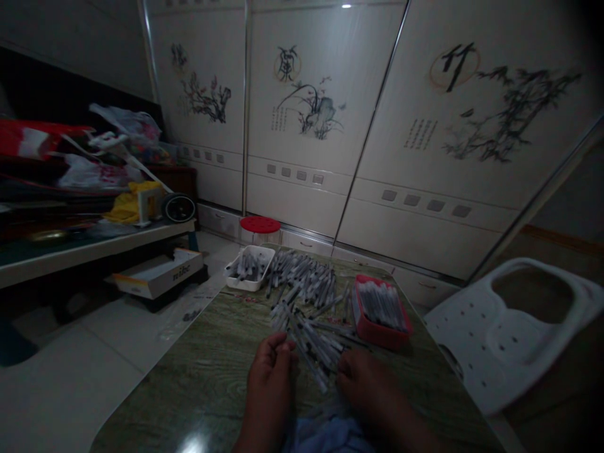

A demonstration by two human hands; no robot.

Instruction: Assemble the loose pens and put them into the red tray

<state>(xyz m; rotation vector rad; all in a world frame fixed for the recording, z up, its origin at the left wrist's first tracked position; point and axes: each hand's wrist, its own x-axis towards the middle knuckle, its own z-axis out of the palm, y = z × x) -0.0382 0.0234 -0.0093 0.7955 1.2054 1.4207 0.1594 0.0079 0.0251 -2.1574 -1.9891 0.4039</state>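
Clear-barrelled pens with dark parts (pixel 311 340) lie in a loose pile on the table between and ahead of my hands. My left hand (pixel 271 374) is at the pile's near left edge, thumb and fingers curled together; whatever is in them cannot be made out. On the other side, my right hand (pixel 363 377) is closed against the pens' near right ends, slightly blurred, and its grip is hidden. A larger heap of pens (pixel 302 274) spreads farther back. At the right, a red basket (pixel 384 336) holds many pens in rows. A white tray (pixel 243 285) at the back left holds more.
The wood-patterned table (pixel 202 371) has a blue cloth (pixel 328 437) at its near edge. A white folding chair (pixel 519 352) stands right, a red stool (pixel 260 224) behind. To the left are a cluttered bench (pixel 94 245) and an open box (pixel 160 277) below it.
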